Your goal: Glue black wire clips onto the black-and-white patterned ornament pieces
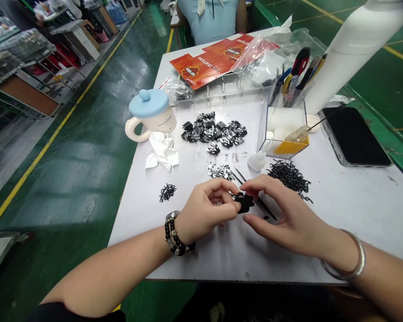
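Near the left edge of the table [349,201] stands a mug [156,120], then a small black pile [167,192]. The left hand [204,206] pinches a black part [245,203] toward the front edge's middle. The right hand [290,217], beside it, has thumb and forefinger parted; contact is unclear. A phone [357,136] lies by the right edge.

Your tabletop [349,197] bright, near white; soft shadows beneath your left hand [208,208] and right hand [289,217] suggest overhead light; sharp glints on clustered glossy pieces [197,132]; black part [244,204] too dark for detail; floor [102,129] mirrors pale glare; workbenches [33,93] at far left blurred; white bottle [345,49] stretched near upper right edge.
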`<state>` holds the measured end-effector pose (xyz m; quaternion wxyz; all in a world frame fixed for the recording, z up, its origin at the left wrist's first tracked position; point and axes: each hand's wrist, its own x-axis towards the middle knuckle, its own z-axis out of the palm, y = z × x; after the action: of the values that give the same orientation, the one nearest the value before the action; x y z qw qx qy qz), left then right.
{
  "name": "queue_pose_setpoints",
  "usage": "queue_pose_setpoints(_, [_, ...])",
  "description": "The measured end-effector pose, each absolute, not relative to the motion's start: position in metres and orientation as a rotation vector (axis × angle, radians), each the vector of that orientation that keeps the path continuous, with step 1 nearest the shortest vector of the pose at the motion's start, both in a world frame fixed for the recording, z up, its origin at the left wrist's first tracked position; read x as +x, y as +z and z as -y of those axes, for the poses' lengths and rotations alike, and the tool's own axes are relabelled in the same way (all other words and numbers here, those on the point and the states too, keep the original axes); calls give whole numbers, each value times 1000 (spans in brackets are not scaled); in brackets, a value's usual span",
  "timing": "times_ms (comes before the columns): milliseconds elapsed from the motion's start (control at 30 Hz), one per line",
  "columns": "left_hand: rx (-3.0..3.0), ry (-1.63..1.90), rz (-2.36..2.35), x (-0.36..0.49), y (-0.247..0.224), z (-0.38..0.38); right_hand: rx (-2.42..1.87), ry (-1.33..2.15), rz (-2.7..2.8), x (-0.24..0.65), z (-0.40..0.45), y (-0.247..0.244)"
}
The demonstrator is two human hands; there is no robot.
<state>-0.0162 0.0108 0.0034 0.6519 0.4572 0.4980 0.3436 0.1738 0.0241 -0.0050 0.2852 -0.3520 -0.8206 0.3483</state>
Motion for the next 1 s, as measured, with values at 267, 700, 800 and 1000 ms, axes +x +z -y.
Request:
queue_pose_setpoints(267, [701,802,-1036,-10,-2,-8,-931,866,2157,169,-18,-11])
queue_pose_setpoints(700, [782,836,-1016,-11,-5,-6,-935,833,2130,164,-13,-13])
queue_pose_setpoints(800, [823,815,-1048,-12,-4,-5,-918,921,2164,172,-18,-7])
queue_pose_setpoints(1000, [838,793,-1094,-12,-3,-6,-756,671,2537,197,-43,3])
